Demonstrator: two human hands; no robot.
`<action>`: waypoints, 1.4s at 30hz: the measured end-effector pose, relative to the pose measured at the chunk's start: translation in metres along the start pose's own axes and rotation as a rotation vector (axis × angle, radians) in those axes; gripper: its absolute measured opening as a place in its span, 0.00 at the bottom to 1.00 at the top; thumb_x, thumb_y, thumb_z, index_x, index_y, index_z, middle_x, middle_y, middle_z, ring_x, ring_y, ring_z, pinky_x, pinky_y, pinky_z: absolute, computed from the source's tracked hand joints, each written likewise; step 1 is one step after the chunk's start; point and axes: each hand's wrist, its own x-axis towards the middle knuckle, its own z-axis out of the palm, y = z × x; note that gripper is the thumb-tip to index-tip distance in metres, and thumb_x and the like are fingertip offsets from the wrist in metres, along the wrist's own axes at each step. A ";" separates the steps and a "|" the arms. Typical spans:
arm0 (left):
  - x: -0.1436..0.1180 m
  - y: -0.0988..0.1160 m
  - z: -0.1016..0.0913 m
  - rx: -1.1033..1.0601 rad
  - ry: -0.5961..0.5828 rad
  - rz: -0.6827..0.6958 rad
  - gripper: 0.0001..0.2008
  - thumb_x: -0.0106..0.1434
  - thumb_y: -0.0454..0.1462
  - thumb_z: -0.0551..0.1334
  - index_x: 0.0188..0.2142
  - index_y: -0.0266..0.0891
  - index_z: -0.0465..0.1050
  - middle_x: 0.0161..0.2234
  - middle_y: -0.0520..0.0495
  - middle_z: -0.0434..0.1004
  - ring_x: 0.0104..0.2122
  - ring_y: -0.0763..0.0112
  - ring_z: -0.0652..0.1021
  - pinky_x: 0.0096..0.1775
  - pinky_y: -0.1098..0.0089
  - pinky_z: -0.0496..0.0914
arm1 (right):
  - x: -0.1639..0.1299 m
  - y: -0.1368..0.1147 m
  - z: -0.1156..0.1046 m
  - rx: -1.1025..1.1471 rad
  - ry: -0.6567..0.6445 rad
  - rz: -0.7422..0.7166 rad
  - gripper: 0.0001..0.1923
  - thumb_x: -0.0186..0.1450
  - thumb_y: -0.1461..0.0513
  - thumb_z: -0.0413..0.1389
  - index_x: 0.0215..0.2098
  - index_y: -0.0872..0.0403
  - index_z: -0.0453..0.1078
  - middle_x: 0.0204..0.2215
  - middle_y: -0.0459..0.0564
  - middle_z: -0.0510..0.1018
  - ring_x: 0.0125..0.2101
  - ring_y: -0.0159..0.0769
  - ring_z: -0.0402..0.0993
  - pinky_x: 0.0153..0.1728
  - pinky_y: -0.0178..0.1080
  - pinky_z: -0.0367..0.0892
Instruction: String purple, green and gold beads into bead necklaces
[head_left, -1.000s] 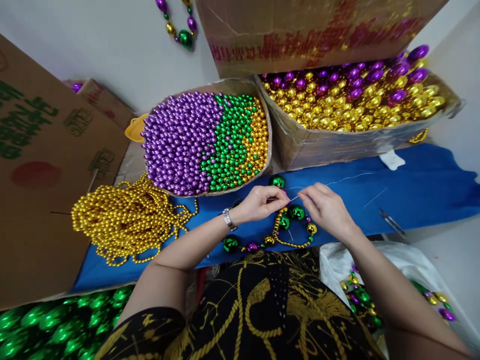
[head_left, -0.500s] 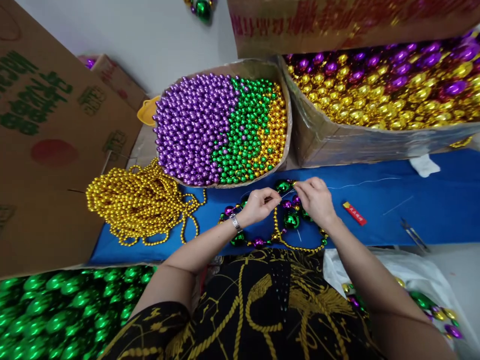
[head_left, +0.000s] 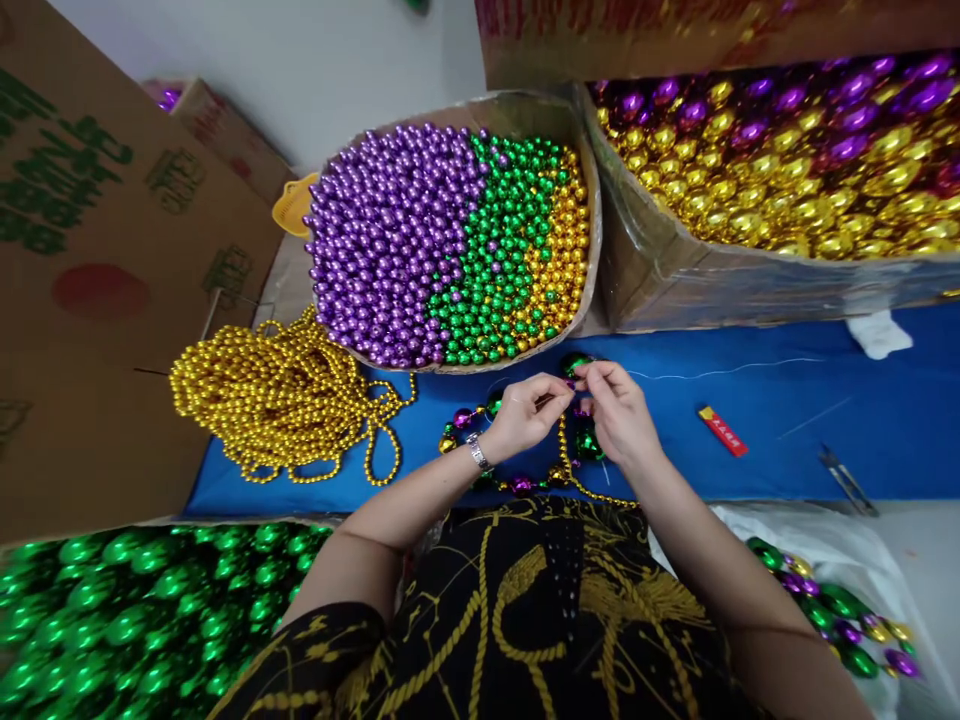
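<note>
My left hand and my right hand meet fingertip to fingertip above a blue cloth. Both pinch a thin thread that trails off to the right across the cloth. Under the hands lies a bead necklace of green, purple and gold balls with a small gold chain. A large green ball sits just beyond my fingers. A watch is on my left wrist.
A box of purple, green and gold beads stands behind the hands, a box of gold and purple balls to its right. Gold bead strands pile at left. Green balls fill the lower left. A red lighter and snips lie right.
My hands have drawn closer together over the necklace, the right one sliding left along the thread. The camera view has tilted down and shifted slightly right.
</note>
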 end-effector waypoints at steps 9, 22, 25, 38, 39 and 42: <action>-0.009 -0.021 -0.007 -0.446 0.057 -0.287 0.16 0.56 0.46 0.70 0.29 0.33 0.75 0.31 0.46 0.78 0.26 0.79 0.71 0.28 0.75 0.65 | 0.018 0.003 -0.016 0.097 -0.139 0.097 0.21 0.60 0.44 0.60 0.32 0.50 0.62 0.18 0.37 0.61 0.19 0.26 0.61 0.19 0.30 0.57; 0.004 -0.011 -0.023 -0.459 0.014 -0.421 0.15 0.56 0.42 0.70 0.38 0.34 0.73 0.35 0.45 0.81 0.26 0.77 0.77 0.28 0.76 0.70 | 0.023 0.007 -0.021 -0.199 -0.279 -0.076 0.18 0.66 0.46 0.56 0.38 0.52 0.68 0.35 0.48 0.79 0.19 0.24 0.70 0.21 0.31 0.66; 0.008 -0.004 -0.026 -0.394 -0.041 -0.366 0.13 0.59 0.42 0.68 0.36 0.35 0.71 0.35 0.46 0.79 0.26 0.78 0.77 0.29 0.76 0.71 | 0.026 0.002 -0.020 -0.230 -0.365 -0.165 0.16 0.67 0.48 0.55 0.38 0.52 0.69 0.54 0.55 0.73 0.20 0.22 0.72 0.23 0.33 0.70; 0.009 0.009 -0.030 -0.116 -0.160 0.003 0.09 0.65 0.32 0.57 0.30 0.35 0.74 0.37 0.45 0.72 0.33 0.76 0.75 0.33 0.73 0.73 | 0.037 -0.006 -0.019 -0.257 -0.389 -0.094 0.18 0.66 0.46 0.55 0.40 0.52 0.67 0.23 0.43 0.74 0.24 0.29 0.76 0.27 0.32 0.72; 0.008 0.009 -0.030 -0.064 -0.157 0.037 0.09 0.65 0.31 0.56 0.31 0.35 0.74 0.37 0.45 0.72 0.33 0.76 0.75 0.34 0.73 0.73 | 0.037 -0.008 -0.020 -0.278 -0.357 -0.099 0.18 0.66 0.46 0.55 0.40 0.52 0.67 0.23 0.43 0.74 0.24 0.30 0.75 0.27 0.33 0.72; 0.006 0.010 -0.029 0.090 -0.136 0.129 0.10 0.65 0.28 0.55 0.33 0.36 0.75 0.38 0.46 0.73 0.34 0.75 0.75 0.36 0.72 0.73 | 0.035 -0.015 -0.026 -0.520 -0.383 -0.198 0.15 0.69 0.50 0.53 0.40 0.52 0.69 0.24 0.45 0.77 0.25 0.32 0.76 0.30 0.35 0.71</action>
